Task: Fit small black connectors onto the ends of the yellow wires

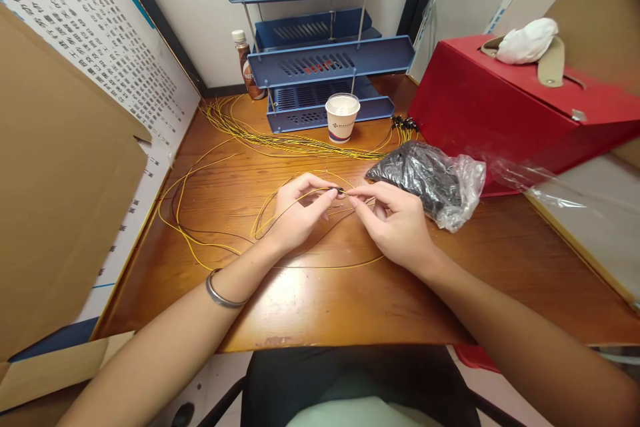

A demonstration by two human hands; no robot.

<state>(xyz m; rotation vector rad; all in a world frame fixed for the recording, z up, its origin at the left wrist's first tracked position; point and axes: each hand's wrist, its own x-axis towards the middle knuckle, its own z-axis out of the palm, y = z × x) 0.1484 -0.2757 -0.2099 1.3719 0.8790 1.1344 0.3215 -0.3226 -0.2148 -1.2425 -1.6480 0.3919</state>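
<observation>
Between thumb and fingers, my left hand (299, 210) pinches a small black connector (338, 191) above the table. My right hand (395, 219) is closed in a pinch just to its right, on a thin yellow wire (347, 193) at the connector's end. Loops of yellow and black wire (187, 233) trail from the hands across the left side of the table. Close behind my right hand lies a clear plastic bag (430, 177) full of small black pieces, too small to tell apart.
A long bundle of yellow and black wires (280, 141) with black ends runs along the back of the wooden table (320, 320). Behind it stand a paper cup (343, 121), a blue tiered rack (330, 63) and a bottle (246, 67). A red box (480, 107) is at right, cardboard (65, 167) at left.
</observation>
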